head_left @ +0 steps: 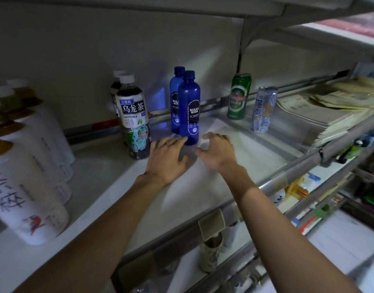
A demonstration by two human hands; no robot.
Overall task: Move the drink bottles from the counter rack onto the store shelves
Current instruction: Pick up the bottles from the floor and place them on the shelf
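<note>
Two blue Bolsa Soda bottles stand upright on the white shelf [110,172], the front one [189,106] just ahead of the rear one [175,92]. My left hand [168,157] lies flat on the shelf, its fingertips at the base of the front blue bottle. My right hand [216,149] hovers just right of that base, fingers apart and curled, holding nothing. A dark oolong tea bottle [134,117] with a white cap stands to the left, with a second one [116,87] behind it.
A green beer can [239,97] and a pale blue can [264,109] stand at the right. Several white bottles [27,187] crowd the left end. Stacked newspapers [330,111] lie on the right shelf. A shelf [330,32] hangs above; lower shelves hold packaged goods.
</note>
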